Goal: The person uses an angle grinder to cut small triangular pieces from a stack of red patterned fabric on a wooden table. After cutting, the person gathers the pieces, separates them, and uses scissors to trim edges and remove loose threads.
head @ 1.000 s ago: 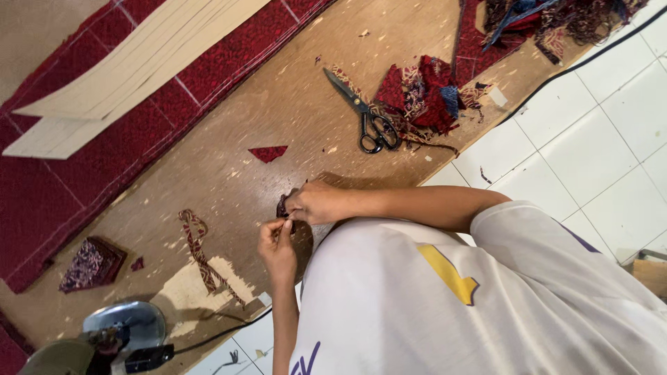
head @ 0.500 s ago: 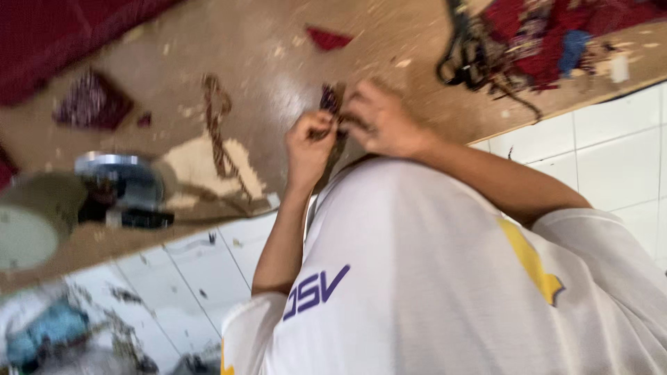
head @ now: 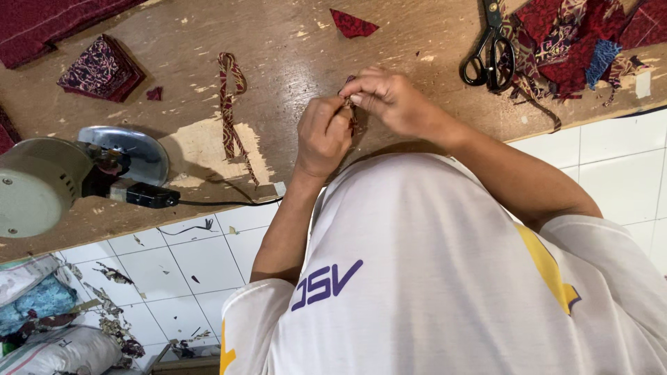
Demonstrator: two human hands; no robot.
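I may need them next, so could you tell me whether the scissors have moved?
No. The scissors still lie beside the fabric scraps; only the view shifted.

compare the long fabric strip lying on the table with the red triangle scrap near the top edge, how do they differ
The long fabric strip is narrow, patterned and twisted, trailing down across the wooden table; the red triangle scrap is short, flat and plain dark red. The strip lies left of the left hand; the triangle lies above the right hand. Both lie loose and untouched.
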